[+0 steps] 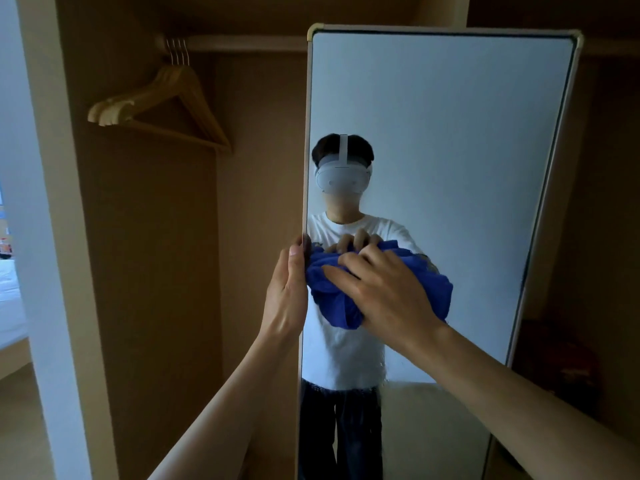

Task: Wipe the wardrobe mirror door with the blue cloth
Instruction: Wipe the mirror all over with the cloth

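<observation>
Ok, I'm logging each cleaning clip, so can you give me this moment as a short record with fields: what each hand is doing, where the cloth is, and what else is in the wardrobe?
left hand: grips the left edge of the mirror door, steadying it
right hand: presses the bunched blue cloth flat against the glass
cloth position: mid-height, near the door's left edge
door: hinged open, glass facing the person
wardrobe interior: wooden hangers on the rail, no clothes visible
reflection: person with headset and cloth

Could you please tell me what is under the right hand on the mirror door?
The bunched blue cloth lies under the right hand, pressed against the mirror door. The glass beneath the cloth is covered, so its state cannot be seen.
</observation>
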The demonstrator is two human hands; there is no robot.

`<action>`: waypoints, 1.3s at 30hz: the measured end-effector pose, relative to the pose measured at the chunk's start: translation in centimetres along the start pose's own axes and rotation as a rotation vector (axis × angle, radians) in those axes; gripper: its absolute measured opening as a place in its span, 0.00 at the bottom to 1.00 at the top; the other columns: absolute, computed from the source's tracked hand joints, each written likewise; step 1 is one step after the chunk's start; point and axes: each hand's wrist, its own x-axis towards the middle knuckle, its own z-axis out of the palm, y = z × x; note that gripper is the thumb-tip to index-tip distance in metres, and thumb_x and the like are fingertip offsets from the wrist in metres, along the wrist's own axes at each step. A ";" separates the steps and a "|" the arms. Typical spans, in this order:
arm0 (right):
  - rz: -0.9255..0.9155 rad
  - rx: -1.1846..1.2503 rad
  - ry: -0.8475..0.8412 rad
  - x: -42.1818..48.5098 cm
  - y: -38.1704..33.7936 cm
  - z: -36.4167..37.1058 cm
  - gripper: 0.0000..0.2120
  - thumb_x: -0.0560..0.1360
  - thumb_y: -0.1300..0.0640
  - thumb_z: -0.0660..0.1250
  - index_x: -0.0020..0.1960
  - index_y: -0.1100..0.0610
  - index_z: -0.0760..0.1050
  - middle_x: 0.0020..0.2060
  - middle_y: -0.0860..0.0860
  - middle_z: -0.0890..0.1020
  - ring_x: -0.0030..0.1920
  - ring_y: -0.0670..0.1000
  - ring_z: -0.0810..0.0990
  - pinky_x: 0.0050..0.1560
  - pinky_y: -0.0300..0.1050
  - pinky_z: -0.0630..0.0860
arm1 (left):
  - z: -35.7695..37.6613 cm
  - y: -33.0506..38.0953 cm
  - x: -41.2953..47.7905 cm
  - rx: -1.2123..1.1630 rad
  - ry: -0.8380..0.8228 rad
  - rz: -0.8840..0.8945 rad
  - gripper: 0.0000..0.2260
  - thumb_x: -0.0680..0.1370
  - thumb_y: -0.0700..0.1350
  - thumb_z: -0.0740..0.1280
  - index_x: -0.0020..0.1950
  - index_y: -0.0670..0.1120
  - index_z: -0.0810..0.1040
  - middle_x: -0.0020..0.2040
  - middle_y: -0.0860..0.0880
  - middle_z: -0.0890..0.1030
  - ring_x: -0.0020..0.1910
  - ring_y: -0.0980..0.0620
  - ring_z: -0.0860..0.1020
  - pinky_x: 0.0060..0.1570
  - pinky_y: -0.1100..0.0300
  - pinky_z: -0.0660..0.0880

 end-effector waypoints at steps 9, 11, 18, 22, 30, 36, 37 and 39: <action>0.072 -0.074 0.055 2.9 3.9 -3.1 0.20 0.75 0.61 0.66 0.67 0.53 0.74 0.58 0.52 0.79 0.52 0.57 0.74 0.50 0.51 0.68 | 0.7 0.2 -0.4 0.099 0.035 0.045 0.15 0.86 0.59 0.52 0.66 0.59 0.74 0.64 0.50 0.79 0.65 0.50 0.77 0.69 0.42 0.72; 0.116 -0.090 0.056 4.3 5.9 -4.6 0.18 0.76 0.60 0.62 0.65 0.53 0.74 0.57 0.51 0.79 0.51 0.58 0.73 0.49 0.53 0.68 | 0.9 0.2 -0.4 0.157 0.047 0.054 0.16 0.85 0.58 0.54 0.67 0.54 0.73 0.62 0.50 0.79 0.64 0.48 0.77 0.67 0.40 0.72; 0.123 -0.071 0.035 5.5 8.7 -6.4 0.16 0.75 0.60 0.65 0.62 0.52 0.76 0.52 0.50 0.80 0.50 0.57 0.73 0.48 0.53 0.70 | 2.0 0.0 -0.6 0.277 0.118 0.036 0.21 0.84 0.55 0.59 0.78 0.55 0.64 0.63 0.57 0.69 0.65 0.51 0.72 0.66 0.47 0.72; 0.046 -0.068 0.015 3.0 8.0 -5.1 0.19 0.72 0.62 0.69 0.62 0.52 0.77 0.50 0.50 0.79 0.48 0.56 0.74 0.47 0.51 0.68 | 2.5 -0.3 -0.5 0.313 0.145 0.031 0.23 0.83 0.56 0.59 0.77 0.52 0.64 0.71 0.49 0.70 0.64 0.49 0.73 0.65 0.45 0.73; 0.006 0.034 -0.034 -3.5 6.0 -2.4 0.17 0.71 0.64 0.70 0.58 0.52 0.77 0.49 0.51 0.80 0.48 0.55 0.75 0.46 0.51 0.71 | 4.2 -0.1 -1.8 0.351 0.193 0.018 0.29 0.84 0.56 0.61 0.82 0.53 0.54 0.78 0.48 0.64 0.68 0.48 0.74 0.65 0.45 0.74; 0.032 -0.040 0.008 -2.2 8.4 -3.9 0.19 0.73 0.63 0.64 0.62 0.53 0.76 0.51 0.51 0.80 0.48 0.57 0.74 0.47 0.51 0.67 | 4.6 0.4 -2.2 0.371 0.206 0.017 0.32 0.83 0.55 0.62 0.83 0.52 0.52 0.79 0.48 0.63 0.71 0.46 0.73 0.69 0.43 0.72; 0.052 -0.059 0.027 -1.6 9.3 -4.5 0.18 0.74 0.62 0.65 0.63 0.53 0.76 0.52 0.51 0.80 0.48 0.56 0.74 0.47 0.50 0.66 | 4.7 0.4 -2.2 0.381 0.209 0.021 0.32 0.83 0.55 0.62 0.83 0.51 0.52 0.79 0.48 0.63 0.71 0.46 0.72 0.69 0.44 0.72; 0.104 -0.056 0.043 -0.3 11.4 -5.9 0.18 0.75 0.61 0.66 0.64 0.53 0.75 0.54 0.51 0.79 0.50 0.57 0.74 0.49 0.52 0.68 | 4.8 0.2 -2.1 0.400 0.219 0.025 0.32 0.83 0.55 0.62 0.84 0.52 0.52 0.79 0.48 0.62 0.72 0.46 0.71 0.68 0.48 0.71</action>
